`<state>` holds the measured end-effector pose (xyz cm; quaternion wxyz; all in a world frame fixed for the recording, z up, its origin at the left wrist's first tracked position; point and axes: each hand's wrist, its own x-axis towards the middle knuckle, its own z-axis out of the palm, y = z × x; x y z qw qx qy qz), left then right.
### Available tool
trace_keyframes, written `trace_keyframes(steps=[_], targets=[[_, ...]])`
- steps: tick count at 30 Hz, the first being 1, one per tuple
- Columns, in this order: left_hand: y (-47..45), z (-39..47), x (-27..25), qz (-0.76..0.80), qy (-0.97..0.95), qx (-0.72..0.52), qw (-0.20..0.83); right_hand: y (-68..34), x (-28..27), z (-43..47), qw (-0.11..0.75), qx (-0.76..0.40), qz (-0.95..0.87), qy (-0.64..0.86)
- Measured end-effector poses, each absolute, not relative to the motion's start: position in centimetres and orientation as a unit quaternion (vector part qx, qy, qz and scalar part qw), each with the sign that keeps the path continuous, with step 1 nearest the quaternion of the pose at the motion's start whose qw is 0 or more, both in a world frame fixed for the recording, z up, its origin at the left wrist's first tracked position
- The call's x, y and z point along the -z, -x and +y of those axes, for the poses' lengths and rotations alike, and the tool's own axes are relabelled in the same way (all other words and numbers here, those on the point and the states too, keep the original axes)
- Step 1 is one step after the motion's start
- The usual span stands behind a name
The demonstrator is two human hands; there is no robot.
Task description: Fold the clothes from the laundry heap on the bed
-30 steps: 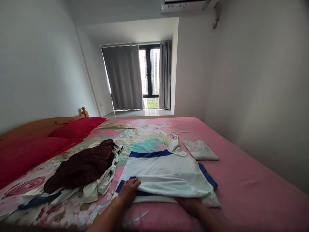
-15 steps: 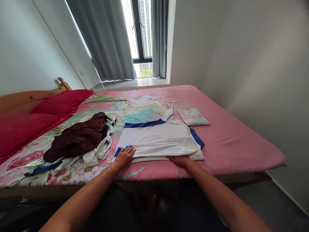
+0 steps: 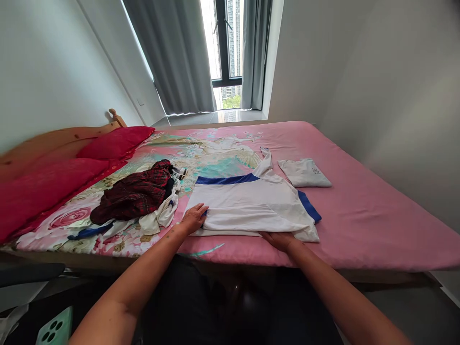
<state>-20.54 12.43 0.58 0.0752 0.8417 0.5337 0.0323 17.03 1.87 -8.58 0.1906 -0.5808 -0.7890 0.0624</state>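
Observation:
A white long-sleeved shirt [image 3: 244, 196] with blue trim lies spread on the bed, one sleeve folded along its near side and the other pointing to the far side. My left hand [image 3: 194, 218] rests on the left end of the folded sleeve, fingers stretched out, covering most of the blue cuff. At the shirt's near edge, my right hand [image 3: 278, 239] lies flat, its fingers pointing left and partly hidden under the fold. Beyond the shirt on the right is a folded pale garment [image 3: 305, 173].
A heap of clothes with a dark red plaid garment [image 3: 138, 191] on top lies to the left. Red pillows [image 3: 117, 143] are by the wooden headboard [image 3: 68, 139]. The pink bedsheet [image 3: 362, 215] stretches right towards the wall. A green phone [image 3: 55, 328] shows at the lower left.
The view has turned a little left, so the scene sits further right. My left hand has shifted slightly forward over the cuff. My right hand stays at the shirt's near edge.

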Motion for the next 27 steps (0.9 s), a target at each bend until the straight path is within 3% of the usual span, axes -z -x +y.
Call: trace_keyframes(steps=[20, 27], targets=[[19.9, 13.3, -1.5, 0.602, -0.783, -0.069, 0.137, -17.1, 8.5, 1.9, 0.19, -0.058, -0.788, 0.583], [20.4, 12.0, -1.9, 0.565, -0.811, -0.127, 0.083, -17.0, 8.2, 1.8, 0.2, -0.063, -0.784, 0.585]])
